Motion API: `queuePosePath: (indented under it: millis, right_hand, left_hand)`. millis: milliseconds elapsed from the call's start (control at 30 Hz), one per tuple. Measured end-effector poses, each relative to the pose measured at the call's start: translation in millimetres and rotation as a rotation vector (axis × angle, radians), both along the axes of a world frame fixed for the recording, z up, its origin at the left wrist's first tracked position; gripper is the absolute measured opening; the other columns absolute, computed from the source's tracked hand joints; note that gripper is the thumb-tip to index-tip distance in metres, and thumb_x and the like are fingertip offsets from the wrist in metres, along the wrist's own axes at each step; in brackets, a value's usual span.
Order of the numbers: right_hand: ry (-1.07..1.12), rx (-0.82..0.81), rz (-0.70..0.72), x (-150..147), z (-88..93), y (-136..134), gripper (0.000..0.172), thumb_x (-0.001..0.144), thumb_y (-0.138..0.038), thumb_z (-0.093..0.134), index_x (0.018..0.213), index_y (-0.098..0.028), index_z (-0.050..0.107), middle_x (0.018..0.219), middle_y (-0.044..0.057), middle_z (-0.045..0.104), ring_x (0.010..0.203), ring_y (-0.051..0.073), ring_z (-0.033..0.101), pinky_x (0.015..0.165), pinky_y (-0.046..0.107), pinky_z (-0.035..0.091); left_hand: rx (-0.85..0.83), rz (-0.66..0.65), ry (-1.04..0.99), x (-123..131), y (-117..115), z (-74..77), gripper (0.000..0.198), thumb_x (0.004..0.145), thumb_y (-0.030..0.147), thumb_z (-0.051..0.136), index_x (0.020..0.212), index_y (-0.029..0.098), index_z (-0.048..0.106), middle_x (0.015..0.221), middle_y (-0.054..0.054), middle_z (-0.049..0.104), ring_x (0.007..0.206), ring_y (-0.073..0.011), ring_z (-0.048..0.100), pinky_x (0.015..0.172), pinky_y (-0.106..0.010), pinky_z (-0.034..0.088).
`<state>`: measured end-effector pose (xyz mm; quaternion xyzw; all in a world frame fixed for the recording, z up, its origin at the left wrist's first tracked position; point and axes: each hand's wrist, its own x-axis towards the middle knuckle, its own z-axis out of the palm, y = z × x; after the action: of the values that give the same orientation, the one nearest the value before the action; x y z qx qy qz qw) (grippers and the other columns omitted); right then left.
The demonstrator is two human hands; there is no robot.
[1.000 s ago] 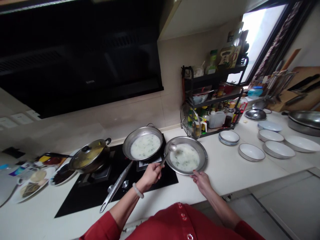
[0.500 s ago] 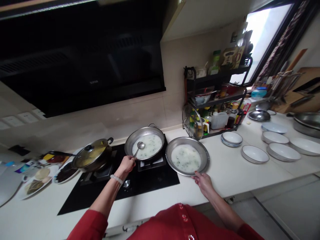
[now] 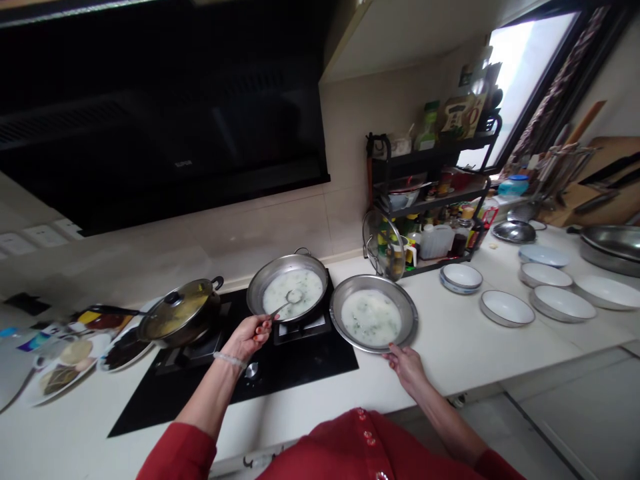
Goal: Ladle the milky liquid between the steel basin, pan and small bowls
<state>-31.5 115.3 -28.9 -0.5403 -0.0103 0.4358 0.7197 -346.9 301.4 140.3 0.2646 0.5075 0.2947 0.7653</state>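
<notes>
My left hand (image 3: pixel 249 335) is closed round the handle of a metal ladle (image 3: pixel 289 301), whose bowl dips into the white soup in the steel pan (image 3: pixel 287 291) on the black cooktop (image 3: pixel 240 360). My right hand (image 3: pixel 406 365) grips the near rim of a wide steel basin (image 3: pixel 373 313) that stands on the white counter just right of the cooktop and holds white soup with green flecks. Both sleeves are red.
A lidded dark pot (image 3: pixel 179 319) sits on the left burner, with plates of food (image 3: pixel 65 363) further left. Several white bowls (image 3: pixel 505 307) line the counter at right. A black spice rack (image 3: pixel 430 200) stands behind the basin, steel bowls (image 3: pixel 613 243) far right.
My left hand carried the ladle from over the basin back left to the pan and lowered its bowl into the soup. My right hand stayed on the basin's rim.
</notes>
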Motion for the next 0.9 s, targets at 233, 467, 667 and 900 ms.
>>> queuePosePath:
  millis: [233, 467, 667, 900]
  right_hand:
    - [-0.005, -0.006, 0.008, 0, 0.7, 0, 0.047, 0.041, -0.028, 0.081, 0.06, -0.022, 0.038, 0.05, -0.004, 0.057, 0.05, 0.015, 0.061, 0.038, 0.021, 0.034]
    - [-0.013, -0.011, 0.018, 0, 2.5, -1, 0.044, 0.044, -0.028, 0.079, 0.059, -0.023, 0.038, 0.051, -0.005, 0.058, 0.05, 0.014, 0.061, 0.04, 0.021, 0.034]
    - [-0.026, -0.02, 0.03, 0, 2.5, -1, 0.043, 0.045, -0.03, 0.078, 0.058, -0.023, 0.037, 0.052, -0.004, 0.059, 0.051, 0.015, 0.061, 0.04, 0.021, 0.034]
    - [-0.033, -0.018, 0.028, 0, 1.6, -1, 0.045, 0.043, -0.032, 0.078, 0.059, -0.023, 0.037, 0.051, -0.004, 0.057, 0.05, 0.015, 0.061, 0.039, 0.022, 0.034]
  left_hand:
    - [-0.086, 0.042, -0.089, -1, -4, 6.0, 0.017, 0.083, 0.001, 0.038, 0.086, 0.012, 0.051, 0.051, 0.007, 0.036, 0.029, -0.001, 0.026, 0.024, -0.01, 0.016]
    - [-0.111, 0.046, -0.113, 0, -7, 9.5, 0.018, 0.082, 0.0, 0.04, 0.089, 0.012, 0.051, 0.05, 0.008, 0.034, 0.028, -0.0013, 0.025, 0.024, -0.01, 0.017]
    - [-0.105, 0.036, -0.109, 3, -11, 12.6, 0.017, 0.081, 0.001, 0.041, 0.09, 0.012, 0.051, 0.05, 0.008, 0.035, 0.028, -0.0012, 0.025, 0.024, -0.01, 0.017]
    - [0.009, -0.083, -0.066, 16, -26, 31.2, 0.013, 0.081, 0.004, 0.045, 0.089, 0.01, 0.053, 0.049, 0.007, 0.038, 0.031, -0.0007, 0.025, 0.027, -0.009, 0.016]
